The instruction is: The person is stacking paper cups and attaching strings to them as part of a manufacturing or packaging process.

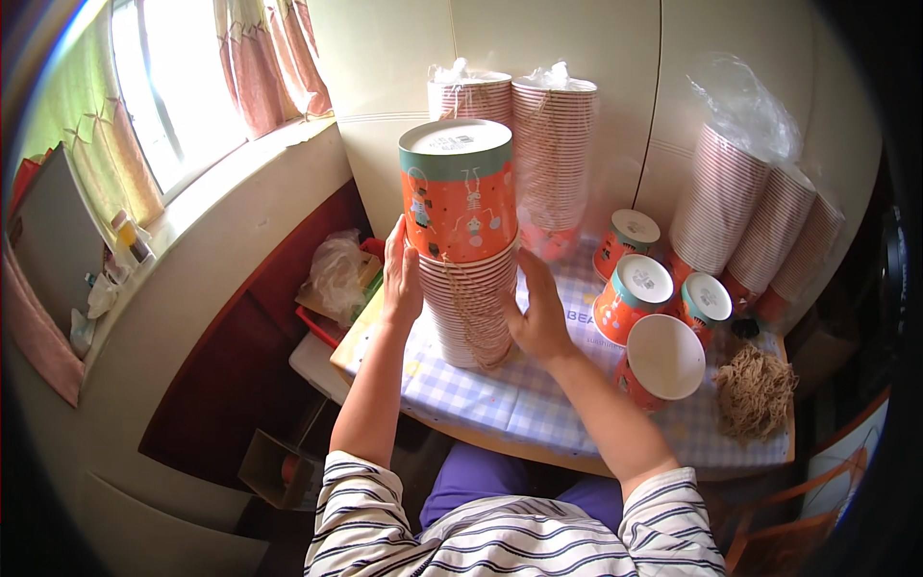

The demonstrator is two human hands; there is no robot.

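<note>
1. Hands are placed on either side of a tall stack of paper cups [448, 298]: its left flank is grasped by the left hand [404, 281], its right flank by the right hand [540, 313].
2. The stack is held upright at the near edge of the worktop [428, 389], which is covered by a blue-and-white checked cloth; its foot seems to be rested on the cloth, though the contact is not clearly seen.
3. The cups are nested upside down, and the teal-and-orange wall and white base of the top cup [456, 213] are exposed above the packed rims.
4. A thin tan cord [465, 313] is draped down the front of the stack.
5. To the right, three loose cups [636, 296] are set base up, and an upright cup [665, 358] is placed nearer, with its mouth showing.
6. A bundle of tan strings [757, 389] is laid at the worktop's right end.
7. Two wrapped stacks [553, 144] are stood behind against the wall, and three more bagged stacks [716, 197] are leaned at the far right.
8. At the left, a red tray [320, 327] is partly covered by a crumpled clear bag [333, 274].
</note>
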